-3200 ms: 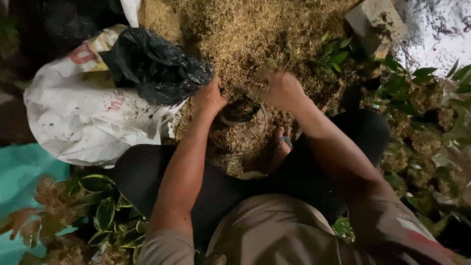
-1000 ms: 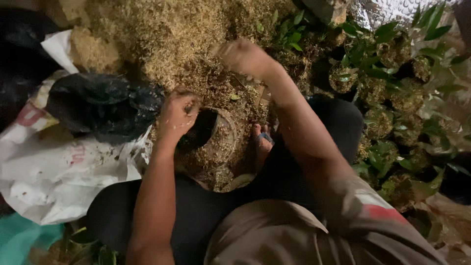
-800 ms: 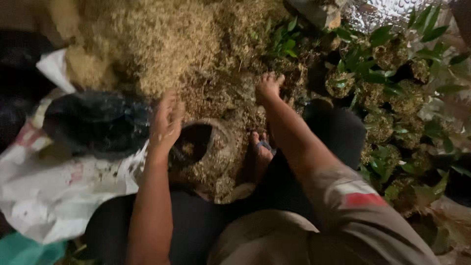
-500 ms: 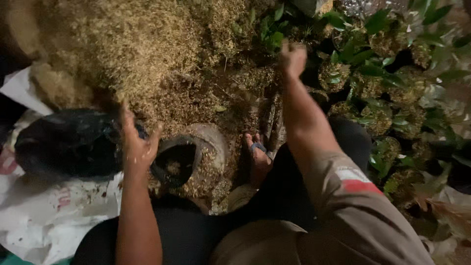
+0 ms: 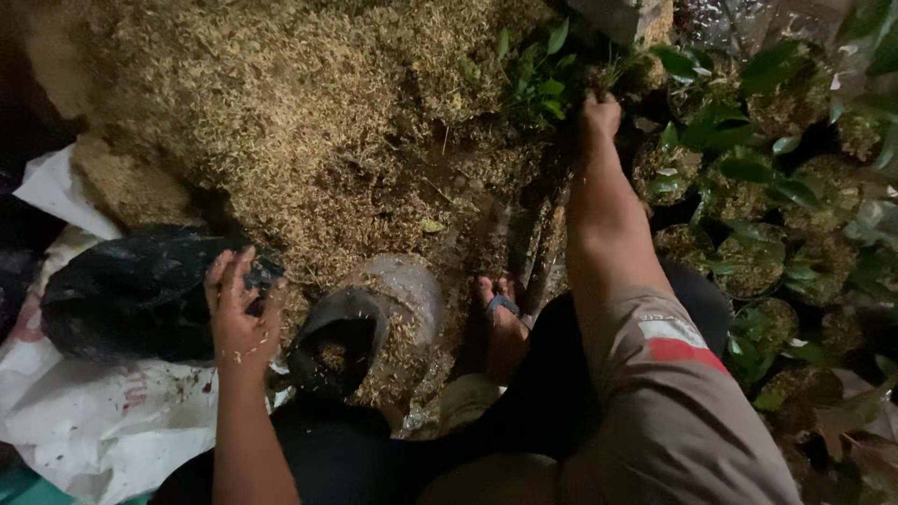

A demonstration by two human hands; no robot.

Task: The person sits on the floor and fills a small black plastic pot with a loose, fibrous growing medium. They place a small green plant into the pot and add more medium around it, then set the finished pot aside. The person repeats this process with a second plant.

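- The small planting bag (image 5: pixel 351 341), a soft dark pouch with a paler, shiny outer skin, lies tipped over just below the middle of the view, its round mouth facing the camera and a little crumbly mix showing inside.
- Dry husk flecks cling to the bag's rim and side, and its upper wall rests against the foot of the husk heap.
- The left hand (image 5: pixel 238 313) hovers just to the left of the bag's mouth, fingers spread and loose, gripping nothing; specks of husk stick to its back and knuckles.
- Beneath and behind that hand sits a crumpled black plastic bag (image 5: pixel 131 290), glossy and wrinkled, lying on a white woven sack (image 5: pixel 89 430) with dirt smears.
- The right hand (image 5: pixel 599 112) is stretched far forward to the top of the view, among green leaves; its fingers curl down into the foliage, and whether they grip anything cannot be told.
- The leafy seedling (image 5: pixel 543 70) just beside that hand has small, smooth, bright green leaves.
- A broad heap of husk (image 5: pixel 299 122), straw-coloured, fibrous and loose, fills the upper left half, darker and damper near its lower edge.
- A bare foot in a sandal (image 5: pixel 505 323) rests on the ground just right of the planting bag.
- To the right stand rows of potted seedlings (image 5: pixel 748 252), each in a round dark bag topped with husk, with broad glossy leaves.
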